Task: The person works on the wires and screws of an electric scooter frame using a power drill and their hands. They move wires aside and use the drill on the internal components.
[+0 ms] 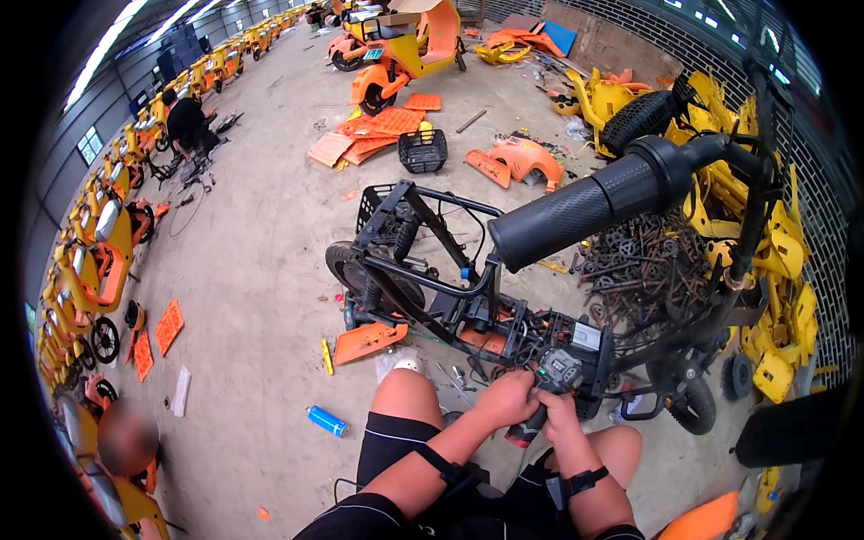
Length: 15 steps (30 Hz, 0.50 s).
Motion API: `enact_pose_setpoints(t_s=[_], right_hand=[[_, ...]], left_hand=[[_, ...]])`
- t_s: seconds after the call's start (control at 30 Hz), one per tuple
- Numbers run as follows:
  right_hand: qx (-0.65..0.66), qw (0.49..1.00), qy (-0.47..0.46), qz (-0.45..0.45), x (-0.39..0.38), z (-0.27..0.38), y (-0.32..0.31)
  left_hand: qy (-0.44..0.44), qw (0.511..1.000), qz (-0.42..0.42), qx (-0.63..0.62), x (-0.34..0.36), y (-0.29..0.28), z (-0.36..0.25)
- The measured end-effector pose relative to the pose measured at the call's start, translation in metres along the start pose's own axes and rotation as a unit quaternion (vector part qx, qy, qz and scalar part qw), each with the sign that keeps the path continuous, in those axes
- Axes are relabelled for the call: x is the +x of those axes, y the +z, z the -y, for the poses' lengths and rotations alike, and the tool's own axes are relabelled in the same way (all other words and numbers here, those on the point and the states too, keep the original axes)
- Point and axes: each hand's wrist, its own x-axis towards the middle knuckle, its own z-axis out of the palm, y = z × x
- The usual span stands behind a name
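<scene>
A stripped black scooter frame (pixel 427 281) stands in front of my knees, its battery bay and wiring bare. My right hand (pixel 560 414) is wrapped round the handle of a cordless power driver (pixel 559 367). The tool's grey-green head lies against the open middle of the frame, and its red-and-black base sticks out below my hands. My left hand (pixel 508 398) is closed close against the driver, touching my right hand; what its fingers hold is hidden. The black handlebar grip (pixel 589 205) looms large above the frame.
A blue can (pixel 327 421) and an orange panel (pixel 370 341) lie left of my knees. Right of the frame is a heap of dark metal parts (pixel 643 265) beside stacked yellow body panels (pixel 778 270). A black basket (pixel 422 150) stands beyond. At far left a person (pixel 186 123) crouches near rowed scooters.
</scene>
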Motion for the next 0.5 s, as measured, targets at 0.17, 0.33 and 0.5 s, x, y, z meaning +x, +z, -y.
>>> enact_pose_setpoints(t_s=[0.17, 0.33, 0.5], right_hand=[[-0.015, 0.999, -0.034, 0.006, -0.003, -0.001, 0.008], [-0.023, 0.999, -0.023, 0.009, -0.007, 0.005, 0.021], [-0.028, 0.999, -0.004, 0.021, -0.009, 0.015, 0.039]], left_hand=[[0.0, 1.0, -0.014, 0.01, 0.002, -0.01, -0.005], [0.01, 0.999, -0.052, 0.005, -0.005, -0.033, -0.021], [0.003, 0.999, -0.03, 0.034, -0.005, -0.052, -0.026]])
